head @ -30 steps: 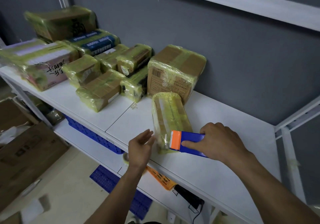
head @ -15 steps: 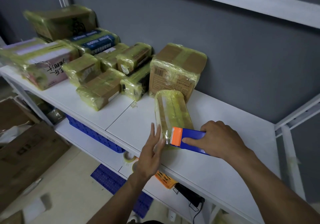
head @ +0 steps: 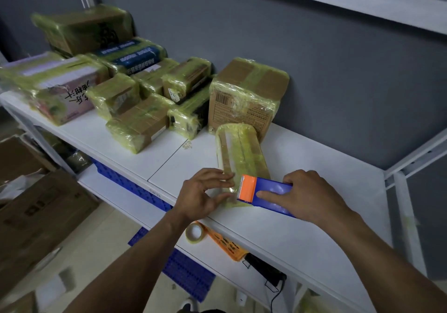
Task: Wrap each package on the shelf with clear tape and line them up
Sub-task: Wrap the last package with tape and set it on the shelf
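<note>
Since the earlier frames, my left hand (head: pixel 203 191) has shifted from the left flank of the long package (head: pixel 242 153) onto its near end. The tape dispenser (head: pixel 266 193) has held its place there.

Head view: my left hand is spread wide. The fingertips rest on the package's near left corner and the thumb sits just below them. My right hand (head: pixel 307 196) grips the blue body of the dispenser, with the forefinger laid along its side. The dispenser's orange head is against the near end of the package.

The package is wrapped in yellowish tape and lies flat on the white shelf (head: pixel 314 216), pointing away from me. Its far end is just in front of the large taped carton (head: pixel 246 95) by the wall. The other wrapped packages (head: pixel 135 124) are clustered to the left. A tape roll (head: pixel 194 233) lies on the lower shelf (head: pixel 116 191).
</note>
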Available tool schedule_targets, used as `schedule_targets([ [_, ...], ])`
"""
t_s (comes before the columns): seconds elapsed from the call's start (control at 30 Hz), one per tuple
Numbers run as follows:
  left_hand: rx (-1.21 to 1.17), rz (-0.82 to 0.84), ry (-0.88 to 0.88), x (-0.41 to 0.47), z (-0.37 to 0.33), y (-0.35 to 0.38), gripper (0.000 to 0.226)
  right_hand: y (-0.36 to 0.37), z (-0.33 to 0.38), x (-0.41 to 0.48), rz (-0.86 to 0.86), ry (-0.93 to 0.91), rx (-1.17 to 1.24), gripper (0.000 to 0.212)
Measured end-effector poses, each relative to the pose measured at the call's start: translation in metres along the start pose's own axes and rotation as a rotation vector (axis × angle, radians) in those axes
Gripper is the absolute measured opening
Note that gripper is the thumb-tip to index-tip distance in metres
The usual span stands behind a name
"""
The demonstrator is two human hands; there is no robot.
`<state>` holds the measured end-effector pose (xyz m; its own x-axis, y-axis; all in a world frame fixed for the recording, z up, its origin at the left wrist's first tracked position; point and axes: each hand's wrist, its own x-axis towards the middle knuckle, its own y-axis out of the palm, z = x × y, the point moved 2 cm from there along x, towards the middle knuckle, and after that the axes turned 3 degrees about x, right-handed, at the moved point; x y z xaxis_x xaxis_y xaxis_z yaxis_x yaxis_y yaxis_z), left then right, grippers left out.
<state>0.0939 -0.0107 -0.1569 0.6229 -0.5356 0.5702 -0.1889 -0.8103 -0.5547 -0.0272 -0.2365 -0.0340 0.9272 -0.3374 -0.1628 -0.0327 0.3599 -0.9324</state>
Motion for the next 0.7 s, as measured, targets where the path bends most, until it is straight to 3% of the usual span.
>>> schedule_targets([
  [0.17, 0.028, -0.073, 0.016, -0.002, 0.004, -0.007, 0.021, -0.017, -0.012, -0.011, -0.052, 0.015, 0.009, 0.069],
  [0.3, 0.075, 0.038, 0.078, 0.002, -0.003, -0.006, 0.014, -0.032, -0.022, -0.013, -0.088, 0.015, -0.072, 0.068],
  [0.57, -0.006, 0.109, 0.045, -0.004, -0.011, -0.005, 0.044, -0.027, -0.019, 0.007, 0.016, 0.0, -0.082, 0.06],
  [0.7, 0.095, 0.072, -0.004, 0.003, -0.022, -0.003, 0.031, -0.024, -0.024, 0.016, 0.024, 0.007, -0.077, 0.065],
])
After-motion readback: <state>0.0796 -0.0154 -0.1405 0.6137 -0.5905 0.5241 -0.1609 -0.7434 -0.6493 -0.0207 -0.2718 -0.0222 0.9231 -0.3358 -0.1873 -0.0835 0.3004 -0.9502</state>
